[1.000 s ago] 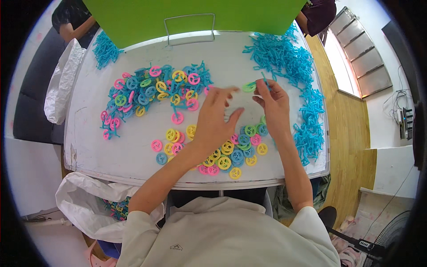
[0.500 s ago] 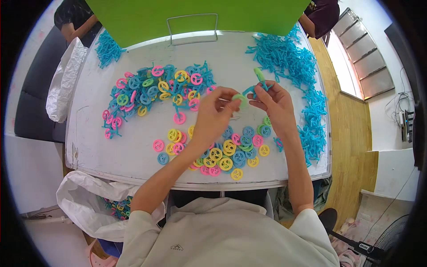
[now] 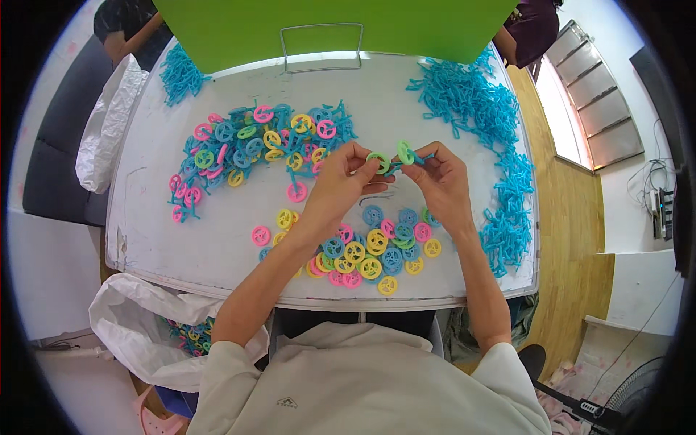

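green plastic wheels, two: left hand (image 3: 341, 181) is pinching one wheel (image 3: 377, 161), right hand (image 3: 442, 181) is pinching the other wheel (image 3: 404, 151) on a blue axle (image 3: 418, 159).

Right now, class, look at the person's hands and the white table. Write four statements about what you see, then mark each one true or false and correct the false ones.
1. The left hand pinches a green plastic wheel. True.
2. The right hand rests flat on the white table. False: it is raised, holding a second green wheel on a blue axle piece.
3. The heap of blue axle pieces lies on the person's right. True.
4. The loose wheels near the table's front edge are all blue. False: they are yellow, pink, blue and green.
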The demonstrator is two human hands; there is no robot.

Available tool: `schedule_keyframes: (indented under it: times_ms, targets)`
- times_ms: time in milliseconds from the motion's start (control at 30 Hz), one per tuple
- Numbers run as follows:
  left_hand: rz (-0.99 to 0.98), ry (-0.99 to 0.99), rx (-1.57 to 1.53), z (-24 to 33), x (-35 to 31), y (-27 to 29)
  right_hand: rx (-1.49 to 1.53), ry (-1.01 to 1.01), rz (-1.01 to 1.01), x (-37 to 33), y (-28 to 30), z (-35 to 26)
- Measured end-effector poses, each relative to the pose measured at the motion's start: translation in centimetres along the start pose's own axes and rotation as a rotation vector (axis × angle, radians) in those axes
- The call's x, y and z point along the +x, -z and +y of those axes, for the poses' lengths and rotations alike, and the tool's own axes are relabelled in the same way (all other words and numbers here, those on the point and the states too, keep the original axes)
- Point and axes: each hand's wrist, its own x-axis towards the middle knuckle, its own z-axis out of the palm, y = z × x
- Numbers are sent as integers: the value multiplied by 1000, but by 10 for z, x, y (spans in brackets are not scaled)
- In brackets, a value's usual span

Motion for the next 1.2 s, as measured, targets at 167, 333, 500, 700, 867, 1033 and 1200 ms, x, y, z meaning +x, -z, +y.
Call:
schedule_keyframes:
  times_ms: [167,333,500,700,867,1033,1200]
  targets:
    - [-46,-22,-41,-5,4,8,72,3,-16,-1,-6,2]
    - [-17,-11,-49,-7,5,8,76,-111,-15,-1,-6,7]
    - [10,-11,31,-4,4,8,211,-119,-40,1,-7,12]
    - [26,-108,147,-6,4,3,295,-162,18,-2,-14,12]
    - [37,-314,143,-3,1,-8,466,-196,151,-4,-23,13]
    - [67,-413,205,-18,2,-7,574,-316,232,-6,-30,9]
    - [83,-435,288,-20,-1,-8,504,-292,327,-11,-37,8]
